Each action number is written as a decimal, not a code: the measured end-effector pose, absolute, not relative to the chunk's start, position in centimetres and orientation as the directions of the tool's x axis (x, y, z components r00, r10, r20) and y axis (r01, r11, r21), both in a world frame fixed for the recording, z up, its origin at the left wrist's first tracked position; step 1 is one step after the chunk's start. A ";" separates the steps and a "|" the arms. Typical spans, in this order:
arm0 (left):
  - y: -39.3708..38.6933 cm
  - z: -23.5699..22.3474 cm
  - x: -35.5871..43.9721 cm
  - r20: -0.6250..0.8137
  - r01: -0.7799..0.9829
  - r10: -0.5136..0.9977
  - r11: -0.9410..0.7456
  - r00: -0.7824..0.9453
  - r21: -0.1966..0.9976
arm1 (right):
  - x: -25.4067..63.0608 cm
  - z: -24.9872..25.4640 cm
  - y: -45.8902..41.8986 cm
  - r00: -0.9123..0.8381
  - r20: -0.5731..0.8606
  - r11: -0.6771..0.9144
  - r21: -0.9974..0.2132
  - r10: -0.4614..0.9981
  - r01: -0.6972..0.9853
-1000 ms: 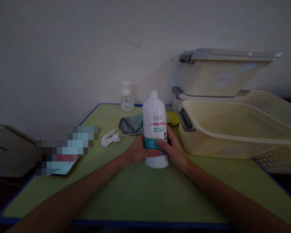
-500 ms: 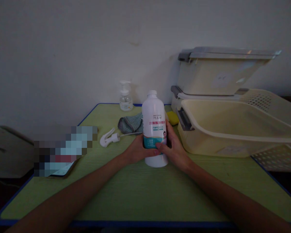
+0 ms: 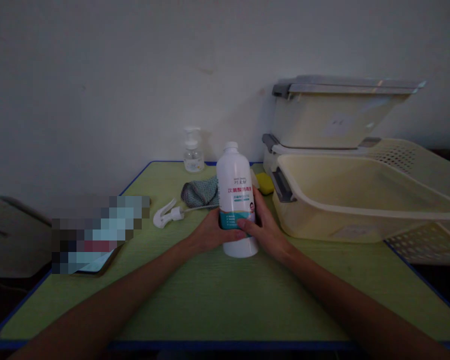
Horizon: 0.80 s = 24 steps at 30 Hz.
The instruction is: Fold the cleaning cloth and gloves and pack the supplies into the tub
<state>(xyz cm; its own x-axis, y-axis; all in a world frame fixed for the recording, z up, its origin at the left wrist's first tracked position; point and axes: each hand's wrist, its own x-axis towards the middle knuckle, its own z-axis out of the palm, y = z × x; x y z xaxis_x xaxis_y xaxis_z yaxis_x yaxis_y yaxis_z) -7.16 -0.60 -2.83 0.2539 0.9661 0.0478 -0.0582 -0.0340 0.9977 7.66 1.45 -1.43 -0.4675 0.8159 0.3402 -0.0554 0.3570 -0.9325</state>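
A white bottle (image 3: 234,180) with a white cap and a teal-and-pink label stands upright on the green table (image 3: 217,300). My left hand (image 3: 209,234) wraps its lower left side. My right hand (image 3: 265,230) grips its lower right side, thumb across the label. A white spray trigger head (image 3: 165,215) with a thin tube lies on the table to the left of the bottle, apart from both hands.
Behind the bottle lie a grey-green cloth (image 3: 200,192), a yellow sponge (image 3: 265,183) and a clear pump dispenser (image 3: 193,150) by the wall. Cream plastic bins (image 3: 360,200) stack at the right, over a perforated basket (image 3: 427,240). A blurred flat object (image 3: 93,235) lies left.
Both hands stay on the bottle. The view has shifted slightly, so the bottle and hands sit a little further left in the picture.
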 end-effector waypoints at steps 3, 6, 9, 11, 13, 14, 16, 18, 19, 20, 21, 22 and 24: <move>-0.6 -2.9 -7.2 0.048 -0.059 0.969 -0.035 0.242 0.998 | 8.0 -1.7 1.7 -0.505 0.336 0.350 -0.934 0.795 -0.070; -0.6 -2.9 -7.2 0.059 -0.057 0.967 -0.046 0.246 0.997 | 8.1 -1.7 1.7 -0.512 0.335 0.339 -0.936 0.791 -0.089; -0.6 -2.9 -7.2 0.075 -0.066 0.962 -0.060 0.262 0.996 | 7.9 -1.5 1.5 -0.486 0.341 0.346 -0.935 0.805 -0.082; -0.6 -2.9 -7.2 0.094 -0.079 0.957 -0.075 0.274 0.994 | 7.7 -1.3 1.3 -0.470 0.349 0.352 -0.932 0.811 -0.084; -0.6 -2.9 -7.2 0.105 -0.080 0.951 -0.086 0.290 0.993 | 7.6 -1.2 1.2 -0.462 0.354 0.355 -0.931 0.813 -0.090; -0.5 -3.0 -7.2 0.108 -0.075 0.949 -0.089 0.296 0.993 | 7.6 -1.1 1.2 -0.459 0.356 0.355 -0.931 0.814 -0.092; -0.5 -3.1 -7.2 0.109 -0.061 0.949 -0.095 0.295 0.994 | 7.5 -1.1 1.1 -0.451 0.356 0.356 -0.930 0.818 -0.088; -0.5 -3.2 -7.2 0.110 -0.050 0.950 -0.100 0.292 0.994 | 7.5 -1.0 1.1 -0.445 0.350 0.353 -0.932 0.824 -0.079; -0.5 -3.3 -7.2 0.112 -0.049 0.950 -0.102 0.293 0.994 | 7.5 -1.0 1.0 -0.444 0.346 0.351 -0.933 0.827 -0.075; -0.5 -3.3 -7.2 0.115 -0.051 0.948 -0.105 0.297 0.993 | 7.5 -1.0 1.0 -0.442 0.344 0.351 -0.934 0.828 -0.070; -0.5 -3.4 -7.2 0.121 -0.055 0.945 -0.109 0.304 0.993 | 7.4 -0.9 1.0 -0.440 0.344 0.354 -0.933 0.829 -0.064; -0.5 -3.3 -7.2 0.130 -0.059 0.942 -0.117 0.310 0.991 | 7.4 -0.9 0.9 -0.436 0.346 0.359 -0.932 0.831 -0.056; -0.6 -3.3 -7.0 0.151 -0.065 0.938 -0.138 0.311 0.988 | 7.3 -0.8 0.9 -0.424 0.353 0.374 -0.927 0.834 -0.037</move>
<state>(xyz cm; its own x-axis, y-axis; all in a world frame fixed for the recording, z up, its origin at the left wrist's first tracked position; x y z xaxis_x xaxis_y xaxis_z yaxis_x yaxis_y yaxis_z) -7.05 -0.62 -3.28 0.3108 0.9384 0.1513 -0.0654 -0.1377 0.9883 7.26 0.85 -0.83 -0.4238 0.8340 0.3534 -0.0373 0.3738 -0.9268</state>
